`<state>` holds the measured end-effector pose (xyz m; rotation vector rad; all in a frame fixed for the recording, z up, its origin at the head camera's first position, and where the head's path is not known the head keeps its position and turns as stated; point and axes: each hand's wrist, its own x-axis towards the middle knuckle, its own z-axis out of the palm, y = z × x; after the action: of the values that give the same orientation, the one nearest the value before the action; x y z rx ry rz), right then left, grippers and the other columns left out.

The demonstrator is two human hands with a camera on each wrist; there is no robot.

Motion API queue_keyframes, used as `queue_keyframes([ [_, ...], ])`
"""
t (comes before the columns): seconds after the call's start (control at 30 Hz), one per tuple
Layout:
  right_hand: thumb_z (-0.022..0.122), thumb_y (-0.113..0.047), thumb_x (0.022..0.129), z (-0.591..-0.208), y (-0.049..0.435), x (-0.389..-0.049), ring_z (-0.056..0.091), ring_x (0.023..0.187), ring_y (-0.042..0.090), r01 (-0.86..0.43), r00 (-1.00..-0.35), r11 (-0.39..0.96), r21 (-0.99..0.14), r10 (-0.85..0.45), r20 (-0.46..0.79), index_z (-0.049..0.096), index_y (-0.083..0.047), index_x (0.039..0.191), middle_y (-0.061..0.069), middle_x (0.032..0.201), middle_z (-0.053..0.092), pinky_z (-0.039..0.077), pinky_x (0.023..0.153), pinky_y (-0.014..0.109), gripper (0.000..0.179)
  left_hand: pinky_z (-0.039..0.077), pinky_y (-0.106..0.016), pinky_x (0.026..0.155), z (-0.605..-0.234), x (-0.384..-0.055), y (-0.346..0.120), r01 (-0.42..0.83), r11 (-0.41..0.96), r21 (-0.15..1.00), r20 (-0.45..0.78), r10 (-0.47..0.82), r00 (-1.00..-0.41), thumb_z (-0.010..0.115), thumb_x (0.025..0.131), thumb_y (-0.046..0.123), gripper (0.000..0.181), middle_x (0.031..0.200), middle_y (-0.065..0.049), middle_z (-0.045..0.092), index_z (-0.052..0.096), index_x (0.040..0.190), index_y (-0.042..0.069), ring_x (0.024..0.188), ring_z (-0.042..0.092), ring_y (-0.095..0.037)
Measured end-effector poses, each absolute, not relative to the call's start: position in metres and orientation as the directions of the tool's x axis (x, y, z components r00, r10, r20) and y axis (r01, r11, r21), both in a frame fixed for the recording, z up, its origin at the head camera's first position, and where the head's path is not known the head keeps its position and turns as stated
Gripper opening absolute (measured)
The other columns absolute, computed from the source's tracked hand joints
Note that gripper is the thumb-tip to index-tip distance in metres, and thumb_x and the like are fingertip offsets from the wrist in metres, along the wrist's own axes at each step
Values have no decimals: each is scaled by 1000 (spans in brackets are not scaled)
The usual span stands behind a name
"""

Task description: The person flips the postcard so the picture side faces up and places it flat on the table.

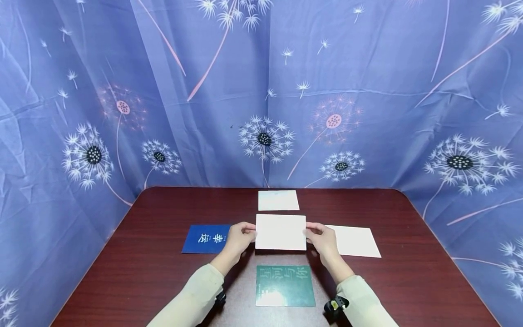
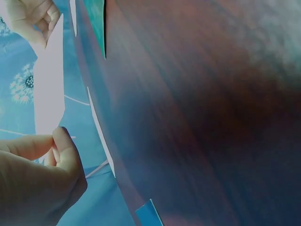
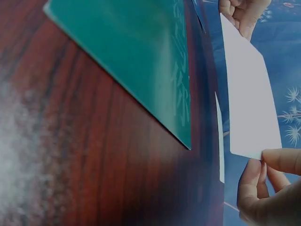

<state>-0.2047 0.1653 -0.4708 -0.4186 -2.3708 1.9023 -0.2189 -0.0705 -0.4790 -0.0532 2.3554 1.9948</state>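
Observation:
A blank white card is held up over the middle of the table, tilted so its face shows in the head view. My left hand pinches its left edge between thumb and fingers. At the opposite edge my right hand pinches it the same way. In the right wrist view the white card stands steeply, with a corner between the right thumb and fingers. The left wrist view shows the card nearly edge-on, partly hidden by the left hand.
On the dark red table lie a green card with pale characters nearest me, a blue card at left, a white card at right and another white card at the back. A blue dandelion-print curtain surrounds the table.

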Motion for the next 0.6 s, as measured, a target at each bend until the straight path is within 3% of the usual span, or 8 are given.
queue_keyframes([
  [0.3, 68, -5, 88, -468, 166, -210, 66, 78, 7, 141, -952, 83, -986, 284, -113, 66, 6, 115, 20, 116, 64, 56, 81, 35, 30, 58, -35, 69, -474, -221, -69, -10, 85, 996, -5, -54, -999, 64, 84, -8, 12, 79, -13, 65, 66, 96, -12, 69, 61, -14],
  [0.43, 66, -1, 88, -467, 164, -210, 66, 76, 7, 130, -949, 40, -991, 295, -112, 64, 8, 117, 15, 102, 69, 57, 77, 28, 30, 58, -31, 69, -473, -222, -68, -31, 33, 999, -29, -59, -998, 61, 85, -11, 13, 78, -15, 64, 65, 97, -14, 68, 63, -14],
  [0.6, 56, 7, 91, -465, 162, -209, 66, 73, 8, 82, -952, -56, -995, 292, -95, 58, 14, 120, 9, 86, 69, 57, 73, 23, 31, 58, -35, 76, -472, -223, -67, -63, 11, 998, -62, -60, -996, 53, 92, -7, 16, 83, -20, 65, 62, 102, -15, 76, 68, -23],
])
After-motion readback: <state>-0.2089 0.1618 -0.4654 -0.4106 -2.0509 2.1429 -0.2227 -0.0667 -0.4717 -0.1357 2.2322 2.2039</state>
